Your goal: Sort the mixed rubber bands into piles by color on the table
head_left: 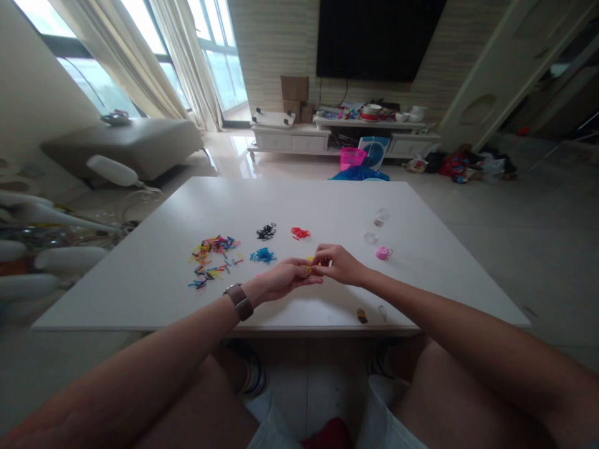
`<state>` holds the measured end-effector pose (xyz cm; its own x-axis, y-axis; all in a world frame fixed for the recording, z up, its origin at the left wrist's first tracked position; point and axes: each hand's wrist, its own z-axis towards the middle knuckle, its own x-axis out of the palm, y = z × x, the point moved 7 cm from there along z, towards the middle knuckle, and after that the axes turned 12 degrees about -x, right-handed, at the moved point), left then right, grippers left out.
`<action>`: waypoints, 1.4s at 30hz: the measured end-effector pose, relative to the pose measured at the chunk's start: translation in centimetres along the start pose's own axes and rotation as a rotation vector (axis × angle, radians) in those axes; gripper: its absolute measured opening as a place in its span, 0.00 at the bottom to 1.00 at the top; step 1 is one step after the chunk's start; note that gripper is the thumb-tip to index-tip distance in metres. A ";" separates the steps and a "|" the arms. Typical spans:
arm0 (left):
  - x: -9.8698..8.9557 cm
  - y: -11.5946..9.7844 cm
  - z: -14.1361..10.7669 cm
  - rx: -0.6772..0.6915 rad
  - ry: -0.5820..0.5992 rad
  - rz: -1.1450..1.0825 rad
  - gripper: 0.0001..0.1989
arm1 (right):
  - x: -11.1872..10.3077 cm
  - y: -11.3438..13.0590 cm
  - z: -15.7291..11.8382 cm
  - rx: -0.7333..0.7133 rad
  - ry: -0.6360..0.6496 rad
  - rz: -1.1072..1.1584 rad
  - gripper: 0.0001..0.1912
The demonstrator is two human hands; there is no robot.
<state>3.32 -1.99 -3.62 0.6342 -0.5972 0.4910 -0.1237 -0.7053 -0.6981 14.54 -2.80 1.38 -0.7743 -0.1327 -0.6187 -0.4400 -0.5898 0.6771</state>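
Observation:
My left hand (287, 278) is above the white table, closed on a small yellow band (307, 269) at its fingertips. Touching it from the right, my right hand (339, 264) has its fingers pinched together at the same band. Beyond the hands lie a red pile (300, 233), a black pile (266, 232) and a blue pile (262, 255) of small bands. A larger mixed-colour pile (215, 248) spreads to the left. Part of a yellow piece shows behind the fingers, and a bit of pink shows beside my left hand.
On the white table (327, 202), a pink item (384, 253) and clear containers (382, 216) stand at the right. A small yellow-and-dark object (362, 316) and a clear piece (382, 313) lie near the front edge. White chairs (70, 259) are at the left.

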 end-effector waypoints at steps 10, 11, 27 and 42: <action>-2.2 -1.6 -0.1 0.182 -0.296 0.248 0.08 | -1.8 -1.1 -0.3 0.137 -0.162 -0.028 0.05; -2.2 -1.9 -0.3 0.216 -0.327 0.323 0.11 | -1.8 -1.2 -0.4 0.146 -0.171 -0.019 0.06; -2.1 -3.2 -1.1 0.392 -0.453 0.500 0.16 | -2.0 -1.0 -0.5 0.180 -0.199 0.016 0.06; -1.7 -3.3 -1.4 0.397 -0.469 0.519 0.18 | -2.0 -1.0 -0.5 0.165 -0.202 -0.012 0.06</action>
<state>1.56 0.80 -1.46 0.8356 -0.5269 -0.1552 -0.2656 -0.1403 -0.9538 16.77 -2.28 1.73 -0.8363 0.0448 -0.5465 -0.5052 -0.4505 0.7361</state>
